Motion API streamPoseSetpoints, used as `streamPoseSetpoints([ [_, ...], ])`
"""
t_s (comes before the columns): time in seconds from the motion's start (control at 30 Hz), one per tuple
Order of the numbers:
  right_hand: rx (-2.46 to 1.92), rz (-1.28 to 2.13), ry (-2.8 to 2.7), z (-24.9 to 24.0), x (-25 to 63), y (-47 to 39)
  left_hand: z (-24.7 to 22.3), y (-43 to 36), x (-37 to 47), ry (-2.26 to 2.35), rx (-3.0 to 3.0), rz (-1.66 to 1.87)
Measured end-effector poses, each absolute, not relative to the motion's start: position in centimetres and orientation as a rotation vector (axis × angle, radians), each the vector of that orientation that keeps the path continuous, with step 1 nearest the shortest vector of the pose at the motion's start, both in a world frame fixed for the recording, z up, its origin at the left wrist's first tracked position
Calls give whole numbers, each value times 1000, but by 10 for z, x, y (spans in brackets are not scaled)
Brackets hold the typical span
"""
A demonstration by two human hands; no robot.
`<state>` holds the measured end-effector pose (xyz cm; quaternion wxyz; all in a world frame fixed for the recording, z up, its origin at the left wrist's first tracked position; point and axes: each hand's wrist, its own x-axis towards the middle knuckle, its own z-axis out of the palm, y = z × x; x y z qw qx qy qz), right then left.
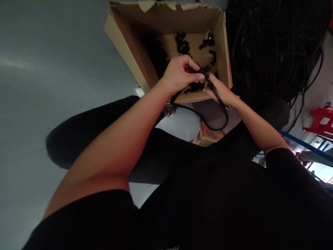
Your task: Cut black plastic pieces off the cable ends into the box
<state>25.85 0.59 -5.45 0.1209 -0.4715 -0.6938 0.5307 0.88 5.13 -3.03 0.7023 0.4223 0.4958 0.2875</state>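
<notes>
My left hand is closed, with thumb and fingers pinching a black cable near its flat black end piece. Close beside it on the right, my right hand has its fingers curled around the same cable. From the hands the cable hangs in a loop below the near edge of a cardboard box. Both hands are over this open box. Small black pieces lie in groups on its bottom, partly hidden by my hands.
A large heap of black cables is right of the box. Below the box stands a wooden stool, between my legs. At the right are a red plastic stool and a blue metal bar. Grey floor lies left.
</notes>
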Motion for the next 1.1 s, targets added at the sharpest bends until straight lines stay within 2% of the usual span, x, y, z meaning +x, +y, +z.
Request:
streamPoseSetpoints([
  [0.6, -1411, 1573, -1964, -41, 250, 6, -13, 54, 10, 1116, 982, 637],
  [0.87, -1437, 1555, -1980, -34, 248, 6, -19, 55, 9, 1119, 1008, 641],
  [1.1, -1566, 1609, -1930, -30, 247, 8, -16, 54, 8, 1133, 988, 659],
])
